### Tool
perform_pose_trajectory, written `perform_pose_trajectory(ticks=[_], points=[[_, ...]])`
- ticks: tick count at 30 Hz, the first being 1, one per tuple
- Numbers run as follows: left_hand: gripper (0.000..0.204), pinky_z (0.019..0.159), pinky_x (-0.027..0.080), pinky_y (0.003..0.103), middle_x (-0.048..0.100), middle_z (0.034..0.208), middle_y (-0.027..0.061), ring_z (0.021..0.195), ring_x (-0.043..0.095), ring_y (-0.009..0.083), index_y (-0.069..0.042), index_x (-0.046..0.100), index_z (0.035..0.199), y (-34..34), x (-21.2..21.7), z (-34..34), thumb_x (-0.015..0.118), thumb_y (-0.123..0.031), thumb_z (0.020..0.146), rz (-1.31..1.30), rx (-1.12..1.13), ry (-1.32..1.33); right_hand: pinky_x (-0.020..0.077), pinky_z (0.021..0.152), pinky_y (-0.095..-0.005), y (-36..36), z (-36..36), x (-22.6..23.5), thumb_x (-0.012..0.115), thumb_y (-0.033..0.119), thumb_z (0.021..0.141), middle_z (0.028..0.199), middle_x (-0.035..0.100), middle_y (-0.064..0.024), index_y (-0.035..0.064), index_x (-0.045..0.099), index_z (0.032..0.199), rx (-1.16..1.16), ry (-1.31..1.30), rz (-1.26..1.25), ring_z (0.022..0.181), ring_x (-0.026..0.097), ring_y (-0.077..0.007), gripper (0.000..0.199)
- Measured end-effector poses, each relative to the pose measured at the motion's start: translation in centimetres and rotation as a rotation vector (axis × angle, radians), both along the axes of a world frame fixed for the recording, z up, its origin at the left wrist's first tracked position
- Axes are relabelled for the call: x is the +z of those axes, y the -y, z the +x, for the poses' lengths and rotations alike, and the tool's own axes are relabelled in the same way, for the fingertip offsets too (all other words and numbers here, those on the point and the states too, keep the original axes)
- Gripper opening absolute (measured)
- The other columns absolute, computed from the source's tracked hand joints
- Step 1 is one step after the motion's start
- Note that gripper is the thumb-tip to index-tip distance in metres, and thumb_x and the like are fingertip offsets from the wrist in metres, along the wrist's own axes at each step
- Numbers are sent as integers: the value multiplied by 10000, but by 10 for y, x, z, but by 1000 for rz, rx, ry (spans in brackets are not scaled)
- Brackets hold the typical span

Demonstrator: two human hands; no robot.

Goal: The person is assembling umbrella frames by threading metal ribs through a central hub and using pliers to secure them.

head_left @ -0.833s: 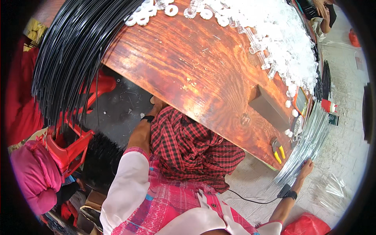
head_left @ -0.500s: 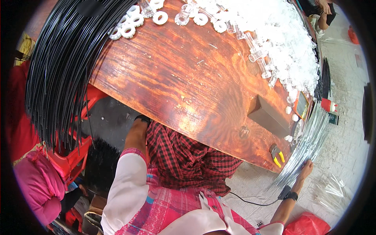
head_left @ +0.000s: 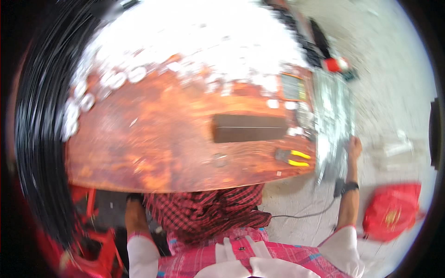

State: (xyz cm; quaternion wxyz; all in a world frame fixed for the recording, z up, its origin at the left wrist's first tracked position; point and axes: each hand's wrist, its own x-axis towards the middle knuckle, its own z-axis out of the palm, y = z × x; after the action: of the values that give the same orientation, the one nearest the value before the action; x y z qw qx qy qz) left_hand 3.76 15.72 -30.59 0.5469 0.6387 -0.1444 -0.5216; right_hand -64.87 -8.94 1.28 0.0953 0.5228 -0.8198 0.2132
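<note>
At the table's right end my right hand (head_left: 354,147) is curled against the outer edge of a bundle of long silvery strands (head_left: 330,120). Its fingers look closed, but blur and the bundle hide what is in them. A black band circles that wrist. My left forearm (head_left: 135,217) runs up to the near table edge, and the hand beyond its dark wristband is hidden beneath the tabletop. Nearest the right hand on the wooden table (head_left: 139,153) lie cutting pliers (head_left: 292,157) with yellow handles. Left of them, beyond, is a long dark brown block-like piece (head_left: 250,128).
Clear plastic parts heap (head_left: 199,32) at the far side, with white rings (head_left: 86,102) at the left. Long black strands (head_left: 39,120) hang over the left end. An orange-framed panel (head_left: 293,87) lies far right. A red bag (head_left: 394,211) sits on the floor, near a cable (head_left: 301,216).
My view has swung to the right, so the table and its contents appear shifted left and turned, with blur. My right hand stays at the silvery bundle. The left hand remains under the table.
</note>
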Motion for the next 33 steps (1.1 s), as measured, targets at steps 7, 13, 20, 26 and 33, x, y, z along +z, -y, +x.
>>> perform_pose_trajectory(ticks=[7,13,20,26,33], points=[[333,519,291,274,364,675,-60,558,295,79,-141,516,924,95,18,-22,589,-464,964,-306,-419,-181,519,696,-397,2,33,35,418,382,980,689,685,-107,53,637,849,-175,-128,-113,636,682,-236,416],[359,500,266,276,331,659,-63,537,259,78,-149,494,902,136,51,-19,595,-488,957,-437,-596,-202,370,464,-252,-19,49,48,490,241,945,639,551,10,17,632,1001,-86,445,-358,515,462,-102,271],[390,479,236,279,293,639,-68,513,217,77,-157,469,878,97,104,52,603,-516,949,-347,-603,-104,251,458,-212,-52,93,90,506,267,1013,635,390,76,24,559,1123,365,1565,-334,503,311,-27,273],[344,638,404,194,575,897,-23,754,526,53,-59,604,1243,69,199,60,612,-269,971,-177,-380,202,261,460,-170,-72,213,109,512,297,1031,648,364,94,86,543,1044,1032,1818,-390,503,310,-9,214],[240,745,471,239,649,920,31,801,571,86,10,630,1169,73,268,-14,582,-132,982,-502,-564,325,347,496,-187,-62,375,103,489,343,1039,692,466,47,74,570,987,1326,1694,-480,555,399,-30,285]])
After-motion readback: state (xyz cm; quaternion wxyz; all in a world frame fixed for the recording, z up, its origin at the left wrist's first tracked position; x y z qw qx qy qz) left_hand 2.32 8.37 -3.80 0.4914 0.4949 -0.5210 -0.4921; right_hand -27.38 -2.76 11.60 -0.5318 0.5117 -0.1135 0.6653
